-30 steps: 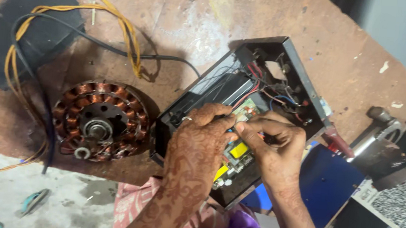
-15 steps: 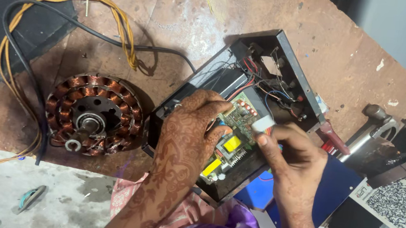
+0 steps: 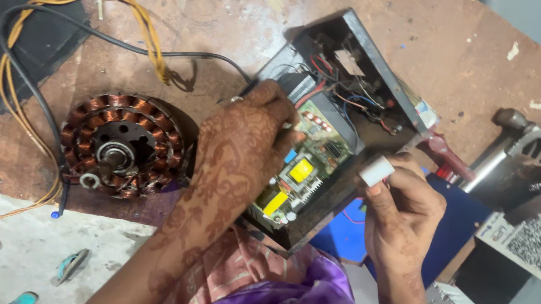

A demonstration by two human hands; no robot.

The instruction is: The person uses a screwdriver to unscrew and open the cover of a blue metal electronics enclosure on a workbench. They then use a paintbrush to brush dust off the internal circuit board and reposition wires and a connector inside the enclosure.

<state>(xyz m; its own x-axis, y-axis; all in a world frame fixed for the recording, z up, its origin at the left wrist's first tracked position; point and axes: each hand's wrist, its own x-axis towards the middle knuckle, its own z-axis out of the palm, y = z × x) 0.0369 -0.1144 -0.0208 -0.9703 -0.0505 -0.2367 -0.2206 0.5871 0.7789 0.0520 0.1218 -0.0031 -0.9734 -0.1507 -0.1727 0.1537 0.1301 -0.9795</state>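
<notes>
Open black metal box [image 3: 356, 49] with green circuit board [image 3: 304, 167] sits mid-table [image 3: 217, 13]. Left hand [image 3: 239, 143] presses flat on board, fingers spread; right hand [image 3: 401, 207] pinches small white plastic block [image 3: 377, 170]. Board judged fragile; hold by edges

Your left hand [image 3: 242, 146] lies palm down, back to the camera and covered in henna patterns, its fingers pointing toward one o'clock and curled at the tips. Its forearm runs back toward seven o'clock. Your right hand [image 3: 400, 217] sits at three o'clock from it, fingers pinched closed near eleven o'clock, wrist dropping toward six.
</notes>
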